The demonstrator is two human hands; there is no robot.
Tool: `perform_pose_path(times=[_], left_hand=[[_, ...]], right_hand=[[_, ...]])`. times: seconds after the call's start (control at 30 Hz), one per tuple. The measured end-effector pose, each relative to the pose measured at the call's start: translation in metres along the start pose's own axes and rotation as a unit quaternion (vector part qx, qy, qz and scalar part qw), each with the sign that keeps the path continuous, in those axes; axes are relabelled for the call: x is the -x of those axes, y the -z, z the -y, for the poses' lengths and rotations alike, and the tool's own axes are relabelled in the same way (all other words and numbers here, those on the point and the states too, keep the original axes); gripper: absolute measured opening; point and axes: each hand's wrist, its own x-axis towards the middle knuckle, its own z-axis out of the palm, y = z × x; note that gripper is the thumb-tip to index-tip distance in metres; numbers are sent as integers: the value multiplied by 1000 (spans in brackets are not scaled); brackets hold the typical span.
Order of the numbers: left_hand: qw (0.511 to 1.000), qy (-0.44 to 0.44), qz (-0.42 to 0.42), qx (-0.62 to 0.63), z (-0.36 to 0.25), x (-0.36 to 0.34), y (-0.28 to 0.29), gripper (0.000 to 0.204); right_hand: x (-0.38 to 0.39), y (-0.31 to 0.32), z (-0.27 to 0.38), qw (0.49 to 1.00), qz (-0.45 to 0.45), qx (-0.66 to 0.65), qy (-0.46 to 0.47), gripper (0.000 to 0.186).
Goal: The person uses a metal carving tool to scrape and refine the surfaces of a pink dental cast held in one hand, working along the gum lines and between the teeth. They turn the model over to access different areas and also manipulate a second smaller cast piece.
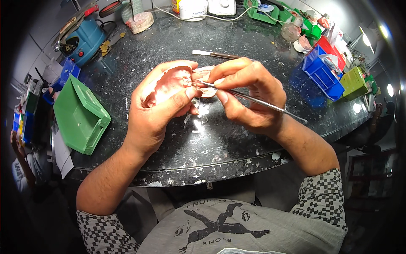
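Note:
My left hand point(146, 116) is wrapped round a pink denture base point(167, 88) with pale teeth along its right side. It is held tilted above the black worktable. My right hand point(256, 91) pinches a thin metal dental carver point(270, 105) like a pen. The carver's working tip meets the tooth side of the denture, but my fingers partly cover the exact contact. Behind my fingertips sits a second toothed dental piece point(208, 91), partly hidden. Just beyond my right hand lies a slim tool with a dark handle and a whitish end point(215, 54).
A green tray point(82, 120) stands at the left, with a blue machine point(86, 40) behind it. At the right are a blue bin point(319, 76) and a yellow-green box point(354, 82). Plaster casts point(302, 44) and a white tub point(193, 10) line the far edge. A white cord point(169, 15) crosses there.

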Motion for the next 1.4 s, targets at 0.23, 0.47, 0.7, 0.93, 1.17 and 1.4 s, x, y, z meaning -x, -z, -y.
perform_pose_path(times=[0.23,0.47,0.7,0.93,1.17,1.4], left_hand=[[999,-12,16,-31,2,0,4,37],[998,-19,27,-55,1,3,0,41],[998,-17,39,-48,2,6,0,47],[995,-49,21,-80,4,8,-5,43],[994,-35,12,-107,2,7,-3,37],[992,-43,-3,-119,7,5,-1,32]], right_hand=[[-1,-3,3,1000,14,27,3,25],[3,-8,5,999,6,-7,-53,17],[2,-7,4,999,-5,8,-39,14],[2,-6,8,999,2,17,-44,13],[4,-10,6,999,-8,11,-44,13],[4,-9,7,998,13,37,-53,13]])
